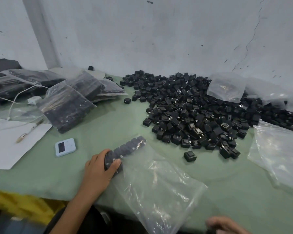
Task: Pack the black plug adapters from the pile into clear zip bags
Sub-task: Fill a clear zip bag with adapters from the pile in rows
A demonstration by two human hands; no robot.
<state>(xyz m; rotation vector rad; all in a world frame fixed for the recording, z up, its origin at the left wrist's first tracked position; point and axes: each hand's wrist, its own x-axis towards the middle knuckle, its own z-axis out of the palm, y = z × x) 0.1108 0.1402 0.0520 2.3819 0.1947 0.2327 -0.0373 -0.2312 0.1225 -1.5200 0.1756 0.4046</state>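
Note:
A big pile of black plug adapters (201, 112) covers the back right of the green table (112, 125). A clear zip bag (156, 186) lies flat in front of me, with a row of adapters (125, 149) lined along its far left edge. My left hand (100, 168) grips the near end of that row, fingers curled over it. My right hand (225, 225) shows only partly at the bottom edge, blurred, so its hold is unclear. One loose adapter (190, 156) sits between the bag and the pile.
Filled bags of adapters (69, 105) are stacked at the back left. A small white timer (65, 147), a white sheet (8, 144) with a pen (30, 130), and a white cable lie on the left. Empty clear bags (277, 152) lie at right, one more bag (227, 86) on the pile.

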